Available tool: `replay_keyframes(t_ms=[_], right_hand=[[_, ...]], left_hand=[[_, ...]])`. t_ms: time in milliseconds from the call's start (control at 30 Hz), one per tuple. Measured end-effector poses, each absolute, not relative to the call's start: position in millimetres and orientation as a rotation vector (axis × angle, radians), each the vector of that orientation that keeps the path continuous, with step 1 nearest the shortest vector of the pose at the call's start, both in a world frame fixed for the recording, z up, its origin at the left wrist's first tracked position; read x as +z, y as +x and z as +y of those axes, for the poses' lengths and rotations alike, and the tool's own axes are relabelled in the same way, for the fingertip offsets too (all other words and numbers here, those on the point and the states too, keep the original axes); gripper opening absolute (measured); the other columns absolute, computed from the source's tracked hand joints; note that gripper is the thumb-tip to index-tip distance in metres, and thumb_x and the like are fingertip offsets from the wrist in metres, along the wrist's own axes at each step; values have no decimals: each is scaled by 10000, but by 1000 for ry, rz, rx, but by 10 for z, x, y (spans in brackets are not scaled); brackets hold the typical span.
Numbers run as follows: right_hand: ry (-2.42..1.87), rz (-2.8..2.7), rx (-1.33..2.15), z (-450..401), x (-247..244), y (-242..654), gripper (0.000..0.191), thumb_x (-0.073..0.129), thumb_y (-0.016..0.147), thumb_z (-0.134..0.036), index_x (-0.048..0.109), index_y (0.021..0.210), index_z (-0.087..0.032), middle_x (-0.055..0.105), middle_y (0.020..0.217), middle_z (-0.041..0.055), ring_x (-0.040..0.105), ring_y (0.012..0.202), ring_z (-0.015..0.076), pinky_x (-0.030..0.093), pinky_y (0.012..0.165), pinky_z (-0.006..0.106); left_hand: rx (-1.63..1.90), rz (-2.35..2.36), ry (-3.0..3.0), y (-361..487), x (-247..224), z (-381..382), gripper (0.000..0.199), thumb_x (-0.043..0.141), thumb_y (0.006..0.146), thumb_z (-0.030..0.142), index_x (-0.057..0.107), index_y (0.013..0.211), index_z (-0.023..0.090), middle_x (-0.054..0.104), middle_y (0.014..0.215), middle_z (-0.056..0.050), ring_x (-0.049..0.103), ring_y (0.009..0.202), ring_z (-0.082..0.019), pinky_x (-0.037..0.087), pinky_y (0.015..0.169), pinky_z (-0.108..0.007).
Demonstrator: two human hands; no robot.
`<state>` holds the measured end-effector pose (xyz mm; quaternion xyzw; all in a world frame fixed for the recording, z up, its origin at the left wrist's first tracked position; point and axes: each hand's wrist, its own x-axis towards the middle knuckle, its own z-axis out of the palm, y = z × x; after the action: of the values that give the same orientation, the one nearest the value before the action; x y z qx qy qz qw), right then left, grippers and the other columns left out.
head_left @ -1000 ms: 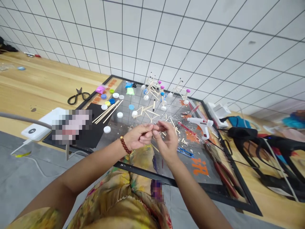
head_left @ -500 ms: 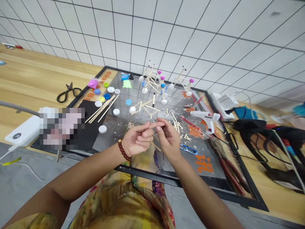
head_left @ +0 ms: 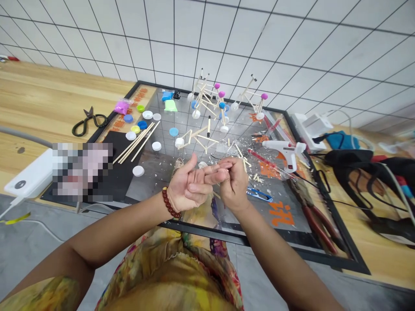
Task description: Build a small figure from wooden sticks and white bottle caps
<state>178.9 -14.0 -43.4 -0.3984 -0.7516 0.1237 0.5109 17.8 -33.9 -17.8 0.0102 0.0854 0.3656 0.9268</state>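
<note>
My left hand (head_left: 186,186) is raised over the grid-printed work mat (head_left: 285,233), thumb up and fingers stretched to the right, holding nothing I can see. My right hand (head_left: 233,183) is pinched around the left forefinger's tip. Anything tiny between them is hidden. Just beyond my hands lie wood shavings and loose sticks. Further on stand several glued stick frames (head_left: 205,97) with coloured round ends, and a flat stick frame (head_left: 197,140) lies nearer. A white hot glue gun (head_left: 285,151) rests right of my right hand.
Wooden sticks (head_left: 136,149) lie on a black sheet (head_left: 123,149) among bottle caps (head_left: 138,171). Blue-handled snips (head_left: 259,195), red-handled pliers (head_left: 319,229), black scissors (head_left: 89,122) and a white power bank (head_left: 29,175) lie around. The mat's front edge runs under my forearms.
My left thumb has lifted upward and the left fingers have straightened. The right hand still pinches the left fingertip. The whole scene has shifted as my head turned, with the view now more level.
</note>
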Motion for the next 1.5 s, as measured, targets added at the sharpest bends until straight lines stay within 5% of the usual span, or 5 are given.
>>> replay_keyframes(t_ms=[400,767,1000,1300,1500], right_hand=[[-926,-1887,178,-175,-383,1825,135,413,1002,-349,479,945,-246,607,812,10,609,726,168,495,655,312],[-807,-1925,227,-128,-524,1788,452,569,966,-374,417,1370,-240,594,924,31,529,716,166,476,704,352],[-729,-2037,34,-148,-526,1783,385,565,955,-316,464,1318,-236,631,868,16,558,680,159,460,770,364],[-975,-1858,-266,-12,-360,2175,157,556,948,-311,617,1058,-216,676,836,50,633,758,203,453,822,397],[-1165,-1552,-213,71,-235,2408,266,495,980,-408,649,894,-208,661,794,68,603,756,222,451,763,389]], left_hand=[[654,153,114,189,-296,-322,660,344,967,681,644,1231,155,769,934,-155,319,339,-36,195,262,-138],[1258,146,249,22,22,-403,755,439,905,746,476,1459,234,468,426,88,230,281,-79,218,249,-156],[1841,558,399,105,81,-654,495,466,977,521,449,1427,316,512,528,90,289,399,-100,244,312,-163],[1693,767,653,-263,85,-508,543,475,921,674,630,1216,245,530,604,32,341,449,-88,293,367,-207],[1521,1263,1215,-282,-82,-554,372,753,798,374,664,1104,183,641,678,18,541,545,-89,449,504,-210]])
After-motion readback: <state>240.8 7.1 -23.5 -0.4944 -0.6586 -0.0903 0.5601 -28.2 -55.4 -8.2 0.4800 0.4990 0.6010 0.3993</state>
